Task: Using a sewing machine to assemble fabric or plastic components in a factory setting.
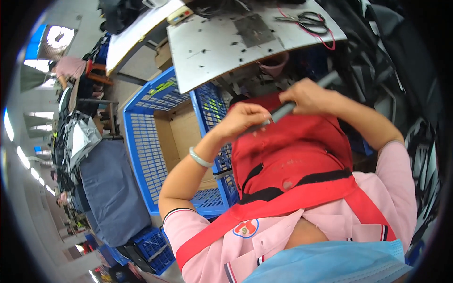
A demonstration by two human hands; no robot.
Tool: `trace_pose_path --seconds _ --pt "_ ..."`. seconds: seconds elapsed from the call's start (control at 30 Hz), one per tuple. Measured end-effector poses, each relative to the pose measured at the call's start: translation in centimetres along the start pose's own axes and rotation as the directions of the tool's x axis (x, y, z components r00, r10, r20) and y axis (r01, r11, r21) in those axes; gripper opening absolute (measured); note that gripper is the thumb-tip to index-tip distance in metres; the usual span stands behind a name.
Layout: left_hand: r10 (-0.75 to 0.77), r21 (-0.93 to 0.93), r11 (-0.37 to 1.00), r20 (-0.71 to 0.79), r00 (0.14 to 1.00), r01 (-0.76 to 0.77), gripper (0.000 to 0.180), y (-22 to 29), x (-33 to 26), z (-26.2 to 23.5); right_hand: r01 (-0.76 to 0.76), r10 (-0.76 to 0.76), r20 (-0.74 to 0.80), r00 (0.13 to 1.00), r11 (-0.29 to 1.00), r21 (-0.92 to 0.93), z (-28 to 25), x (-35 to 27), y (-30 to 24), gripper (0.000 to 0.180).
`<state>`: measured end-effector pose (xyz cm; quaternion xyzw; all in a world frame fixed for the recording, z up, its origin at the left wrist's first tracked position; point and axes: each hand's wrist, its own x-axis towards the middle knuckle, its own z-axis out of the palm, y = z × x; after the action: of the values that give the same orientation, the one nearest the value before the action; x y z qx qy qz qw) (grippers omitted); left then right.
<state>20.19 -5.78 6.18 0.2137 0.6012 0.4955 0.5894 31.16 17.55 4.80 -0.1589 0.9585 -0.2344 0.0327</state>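
My left hand (243, 119) and my right hand (306, 95) both grip one long grey strip (283, 112) of dark material, held in front of my chest over a red apron (290, 151). The left hand pinches its lower left end. Higher up, the right hand is closed around it, and the upper end (330, 78) sticks out past the fingers. A pale green bangle (200, 158) circles my left wrist. Both hands hang below the edge of a grey work table (212, 52).
Black scissors (306, 20) with a red cord lie on the table's far right. A blue plastic crate (144, 146) lined with cardboard stands at my left. Beyond it lies a grey-blue cloth pile (111, 188). Dark fabric is heaped at the right (415, 94).
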Motion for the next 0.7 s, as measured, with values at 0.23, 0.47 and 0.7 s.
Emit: trace_pose_path --seconds 0.23,0.47,0.7 --pt "0.449 0.585 0.774 -0.236 0.862 -0.243 0.023 9.1 3.3 -1.2 -0.182 0.117 -0.252 0.961 0.951 -0.251 -8.3 3.7 3.8 0.026" --pt "0.586 0.616 0.708 -0.242 0.773 -0.344 0.029 12.1 7.2 -3.9 -0.291 0.203 -0.264 0.943 0.889 -0.353 -12.9 5.6 5.3 0.026" --pt "0.648 0.657 0.679 -0.328 0.688 -0.326 0.032 13.1 11.3 -6.0 -0.345 0.249 -0.308 0.918 0.885 -0.312 -13.8 7.4 7.9 0.03"
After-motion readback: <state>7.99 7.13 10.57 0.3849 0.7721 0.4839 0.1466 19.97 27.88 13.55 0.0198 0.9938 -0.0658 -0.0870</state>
